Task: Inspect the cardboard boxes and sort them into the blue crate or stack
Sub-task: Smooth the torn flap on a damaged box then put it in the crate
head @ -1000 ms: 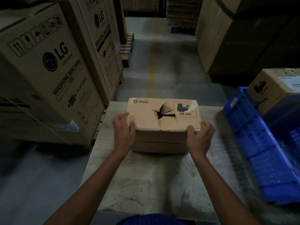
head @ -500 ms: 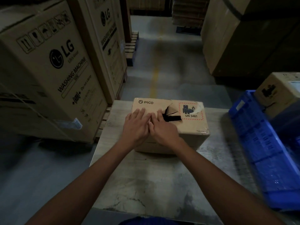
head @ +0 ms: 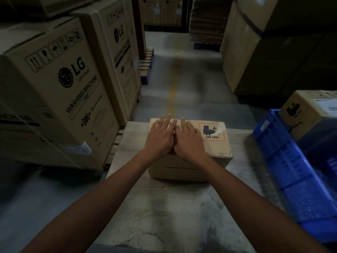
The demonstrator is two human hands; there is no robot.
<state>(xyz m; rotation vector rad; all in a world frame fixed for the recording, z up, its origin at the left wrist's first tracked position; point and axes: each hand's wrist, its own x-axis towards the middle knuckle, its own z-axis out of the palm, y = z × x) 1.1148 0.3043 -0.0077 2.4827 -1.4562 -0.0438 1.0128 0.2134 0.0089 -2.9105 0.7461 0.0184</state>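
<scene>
Left forearm [head: 109, 189] and right forearm [head: 237, 189]: bare along the full visible length. Left hand [head: 160, 137] and right hand [head: 187, 141]: bare. Fingernails [head: 169, 115]: short, pale at the tips. Dim lighting hides finer detail.

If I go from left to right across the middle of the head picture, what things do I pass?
LG washing machine box → left hand → right hand → UN 3481 label → blue crate.
</scene>
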